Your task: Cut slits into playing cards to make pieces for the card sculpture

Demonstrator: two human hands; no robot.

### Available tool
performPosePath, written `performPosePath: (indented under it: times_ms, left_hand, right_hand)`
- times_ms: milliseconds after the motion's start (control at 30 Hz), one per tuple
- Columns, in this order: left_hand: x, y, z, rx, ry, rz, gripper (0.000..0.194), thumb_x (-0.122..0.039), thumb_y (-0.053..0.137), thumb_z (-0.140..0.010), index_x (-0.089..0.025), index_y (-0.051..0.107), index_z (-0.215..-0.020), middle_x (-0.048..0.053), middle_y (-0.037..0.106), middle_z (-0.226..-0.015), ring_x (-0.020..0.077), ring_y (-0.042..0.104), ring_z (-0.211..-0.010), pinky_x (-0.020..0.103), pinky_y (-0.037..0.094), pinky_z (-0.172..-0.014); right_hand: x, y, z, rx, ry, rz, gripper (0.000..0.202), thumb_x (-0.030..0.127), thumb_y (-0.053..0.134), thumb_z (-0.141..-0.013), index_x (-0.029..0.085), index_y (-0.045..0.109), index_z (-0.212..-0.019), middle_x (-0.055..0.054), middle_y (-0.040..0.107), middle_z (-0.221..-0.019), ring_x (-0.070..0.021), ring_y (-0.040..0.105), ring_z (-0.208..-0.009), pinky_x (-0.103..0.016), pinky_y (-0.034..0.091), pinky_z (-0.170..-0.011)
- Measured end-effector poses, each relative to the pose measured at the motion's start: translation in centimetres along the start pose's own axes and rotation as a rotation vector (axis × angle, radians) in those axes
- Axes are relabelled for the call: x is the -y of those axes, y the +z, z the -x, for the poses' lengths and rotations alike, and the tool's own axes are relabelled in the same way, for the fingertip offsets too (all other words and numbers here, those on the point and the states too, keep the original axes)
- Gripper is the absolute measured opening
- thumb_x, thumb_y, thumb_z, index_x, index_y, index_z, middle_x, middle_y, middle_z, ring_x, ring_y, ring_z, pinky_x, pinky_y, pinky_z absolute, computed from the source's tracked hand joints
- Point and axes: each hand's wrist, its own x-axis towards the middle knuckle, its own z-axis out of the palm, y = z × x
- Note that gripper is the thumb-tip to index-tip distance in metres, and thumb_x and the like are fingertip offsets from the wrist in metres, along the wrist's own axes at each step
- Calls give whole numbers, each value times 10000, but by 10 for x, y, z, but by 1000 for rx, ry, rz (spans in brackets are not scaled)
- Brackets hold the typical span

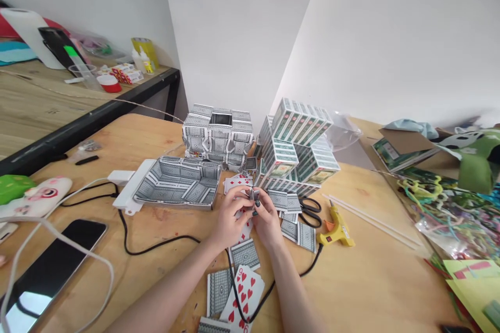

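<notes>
My left hand and my right hand meet over the middle of the table. Their fingertips pinch a small folded playing card, mostly hidden by the fingers. Beneath and in front of them lie loose playing cards, with a nine of hearts face up and a grey-backed card above it. Left of the hands sits an open tray built of cards. Behind it stands a block of folded cards with a square opening on top. Stacked green card boxes rise behind my right hand.
A yellow glue gun, its black cable crossing under my forearms, lies to the right beside black scissors and white glue sticks. At left are a phone and a white power strip. Colourful craft strips pile up far right.
</notes>
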Motion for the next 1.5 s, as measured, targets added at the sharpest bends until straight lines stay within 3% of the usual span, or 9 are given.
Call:
performPosePath:
  times_ms: [233, 633, 833, 967, 1067, 1333, 1500]
  left_hand:
    - [2, 1, 1, -3, -47, 35, 95, -136, 548, -759, -193, 598, -816, 82, 462, -1280, 214, 490, -1112, 419, 393, -949]
    - [0, 3, 0, 9, -143, 199, 183, -170, 515, -790, -197, 554, -967, 95, 525, -1229, 220, 459, -1171, 411, 361, -993]
    - [9, 6, 0, -165, -232, 417, 308, -210, 541, -784, -199, 475, -1085, 108, 489, -1238, 217, 471, -1156, 381, 428, -943]
    - [12, 4, -3, -240, -270, 455, 348, -225, 550, -786, -202, 449, -1118, 105, 506, -1219, 201, 480, -1146, 375, 394, -975]
    - [13, 3, -5, -242, -292, 503, 338, -237, 559, -784, -197, 456, -1103, 107, 528, -1199, 202, 503, -1122, 381, 392, -973]
    - [3, -1, -8, -179, -319, 654, 359, -237, 594, -753, -186, 473, -1087, 112, 542, -1205, 224, 488, -1145, 401, 373, -985]
    - [6, -4, -6, -157, -322, 609, 318, -289, 493, -819, -175, 511, -1115, 105, 515, -1239, 233, 452, -1175, 387, 365, -984]
  right_hand:
    - [1, 0, -1, -28, -3, 19, 292, 273, 689, -654, 235, 626, -937, -17, 635, -971, -176, 565, -880, -286, 430, -782]
    - [-4, -1, -2, -28, -12, -57, 263, 275, 648, -692, 240, 608, -950, -3, 617, -960, -151, 562, -877, -286, 423, -826]
    - [-7, 0, -4, -64, 50, -42, 327, 344, 636, -702, 233, 595, -1007, -42, 618, -1071, -196, 564, -979, -351, 425, -882]
    - [-7, 2, -2, -1, 35, 77, 416, 310, 692, -660, 219, 582, -1050, -56, 610, -1113, -216, 553, -1026, -371, 411, -914]
    - [-6, 1, -1, 40, 36, 189, 442, 247, 742, -599, 188, 595, -1012, -67, 635, -1070, -224, 563, -1013, -384, 395, -932]
    - [-7, -1, -2, -5, -15, 259, 449, 211, 765, -540, 174, 610, -959, -65, 665, -985, -228, 602, -909, -377, 445, -851]
    - [-5, 2, -2, -53, -94, 246, 545, 162, 776, -505, 203, 592, -1016, -54, 655, -1009, -226, 593, -926, -363, 449, -833]
